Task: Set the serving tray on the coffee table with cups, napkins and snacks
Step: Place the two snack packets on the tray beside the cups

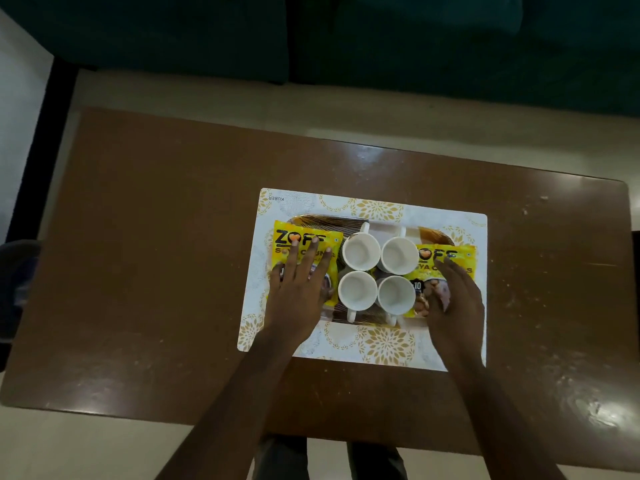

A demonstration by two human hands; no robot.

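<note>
Brown coffee table [156, 254] on pale floor [346, 95], dark sofa [450, 46] behind. Tray [429, 233] sits mid-table on a patterned mat [374, 344], mostly hidden under 4 white cups [361, 255]. Your left hand [298, 296] lies flat, fingers straight, on the left pack [284, 237]. Your right hand [457, 299] rests loosely on the right pack [446, 254], w/o gripping it.

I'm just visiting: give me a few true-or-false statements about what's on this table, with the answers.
1. Four white cups stand on the tray. True.
2. The cups are full of tea. False: they are empty.
3. The left hand lies flat on the left yellow snack packet. True.
4. The tray sits on a plain red cloth. False: it sits on a flower-patterned placemat.
5. The right hand grips a cup. False: it rests on the right yellow snack packet.
</note>
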